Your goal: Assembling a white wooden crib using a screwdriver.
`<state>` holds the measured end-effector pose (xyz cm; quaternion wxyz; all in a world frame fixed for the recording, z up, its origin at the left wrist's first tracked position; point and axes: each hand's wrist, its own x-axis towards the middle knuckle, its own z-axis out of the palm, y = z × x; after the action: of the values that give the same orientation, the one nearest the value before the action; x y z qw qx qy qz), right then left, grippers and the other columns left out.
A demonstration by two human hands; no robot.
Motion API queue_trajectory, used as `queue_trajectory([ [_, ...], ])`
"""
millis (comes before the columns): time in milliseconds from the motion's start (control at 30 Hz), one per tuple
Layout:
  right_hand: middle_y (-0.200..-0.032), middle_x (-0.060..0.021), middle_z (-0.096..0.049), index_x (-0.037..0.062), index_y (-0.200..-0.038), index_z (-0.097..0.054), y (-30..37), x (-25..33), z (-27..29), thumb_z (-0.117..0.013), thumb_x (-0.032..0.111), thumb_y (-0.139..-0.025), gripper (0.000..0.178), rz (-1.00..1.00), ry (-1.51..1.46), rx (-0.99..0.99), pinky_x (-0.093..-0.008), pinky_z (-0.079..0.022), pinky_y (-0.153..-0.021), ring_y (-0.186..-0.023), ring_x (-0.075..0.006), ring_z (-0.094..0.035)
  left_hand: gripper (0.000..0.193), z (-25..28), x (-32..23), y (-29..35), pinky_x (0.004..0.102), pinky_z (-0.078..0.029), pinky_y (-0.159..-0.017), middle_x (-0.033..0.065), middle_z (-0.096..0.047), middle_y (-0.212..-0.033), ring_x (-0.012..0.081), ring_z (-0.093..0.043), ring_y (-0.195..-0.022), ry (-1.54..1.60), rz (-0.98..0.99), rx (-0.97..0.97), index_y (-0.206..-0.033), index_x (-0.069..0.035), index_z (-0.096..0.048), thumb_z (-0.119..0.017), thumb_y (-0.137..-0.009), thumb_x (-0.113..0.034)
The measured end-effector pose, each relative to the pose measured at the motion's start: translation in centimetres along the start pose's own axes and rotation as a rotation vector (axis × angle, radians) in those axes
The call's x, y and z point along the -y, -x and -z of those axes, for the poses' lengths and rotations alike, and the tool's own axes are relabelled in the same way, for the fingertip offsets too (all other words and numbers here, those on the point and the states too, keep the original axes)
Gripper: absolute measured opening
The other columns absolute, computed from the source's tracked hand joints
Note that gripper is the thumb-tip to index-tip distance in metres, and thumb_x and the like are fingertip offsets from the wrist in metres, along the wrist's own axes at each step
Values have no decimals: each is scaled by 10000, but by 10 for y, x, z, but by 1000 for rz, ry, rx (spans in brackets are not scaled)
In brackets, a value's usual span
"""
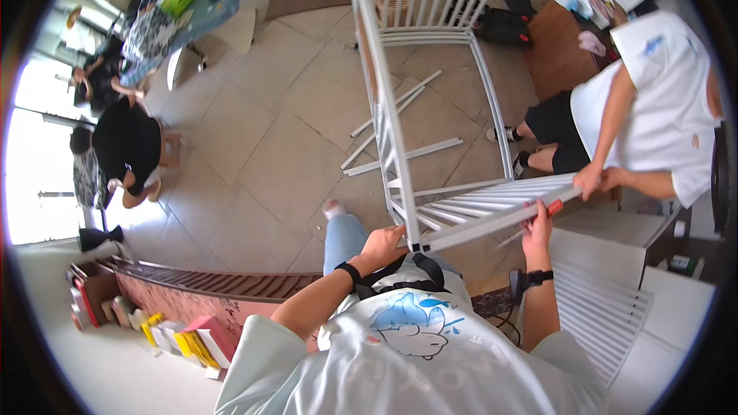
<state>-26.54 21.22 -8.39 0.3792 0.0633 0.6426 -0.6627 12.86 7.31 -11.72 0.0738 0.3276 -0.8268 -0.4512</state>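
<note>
A white metal frame with slatted sides (486, 221) stands before me. My left hand (382, 249) is closed around its near corner post (410, 211), close to the bottom end. My right hand (537, 232) is closed at the near rail, with a small red-orange tool (555, 207) showing at its fingers; the tool's kind is hidden. Whether this hand also grips the rail, I cannot tell. To the right, a co-worker in a white shirt (653, 107) has both hands (590, 180) at the far end of the same slatted panel.
Several loose white bars (403, 157) lie on the tiled floor inside the frame. Another slatted panel (596, 315) is at my right. A pinkish bench-like piece (231, 292) with boxes beside it is at lower left. Other people (127, 142) are at the left, near a covered table (188, 27).
</note>
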Motion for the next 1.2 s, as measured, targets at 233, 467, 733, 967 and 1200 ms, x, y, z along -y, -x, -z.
queue_trajectory([
  [233,-762,20,-511,103,-1030,-587,51,-4,-2,-654,387,-895,322,66,526,-330,-240,-297,-396,-487,-98,-424,290,78,100,55,439,-527,-713,179,-678,-843,362,-656,-795,196,99,-44,-1055,-126,-669,-632,-872,-349],
  [467,-568,1,-435,75,-783,-511,162,81,-207,-616,372,-916,342,95,1229,-315,-275,-316,-318,-386,-114,-413,200,197,254,145,396,-504,-620,149,-683,-820,285,-668,-693,496,501,-536,-996,-59,-665,-486,-950,-136],
  [733,-667,41,-495,86,-859,-539,219,17,-518,-629,268,-934,216,-44,1033,414,-231,-438,-444,-510,-57,-477,201,399,323,116,189,-270,-441,-76,-400,-622,22,-333,-506,1093,738,-408,-1019,-41,-650,-511,-958,-172],
  [967,-850,-36,-618,34,-1109,-580,155,-130,-712,-605,216,-957,239,232,743,1095,-302,-502,-717,-760,-114,-589,340,512,255,-42,250,-357,-496,-51,-458,-631,72,-452,-561,613,154,-7,-1104,-26,-634,-702,-861,-254],
  [1200,-913,-184,-625,6,-1004,-609,70,-168,-932,-697,400,-851,432,680,677,1043,-413,-482,-767,-861,-354,-608,290,612,316,-177,371,-523,-714,171,-654,-912,271,-677,-847,158,62,-415,-1062,-3,-588,-686,-805,-96],
])
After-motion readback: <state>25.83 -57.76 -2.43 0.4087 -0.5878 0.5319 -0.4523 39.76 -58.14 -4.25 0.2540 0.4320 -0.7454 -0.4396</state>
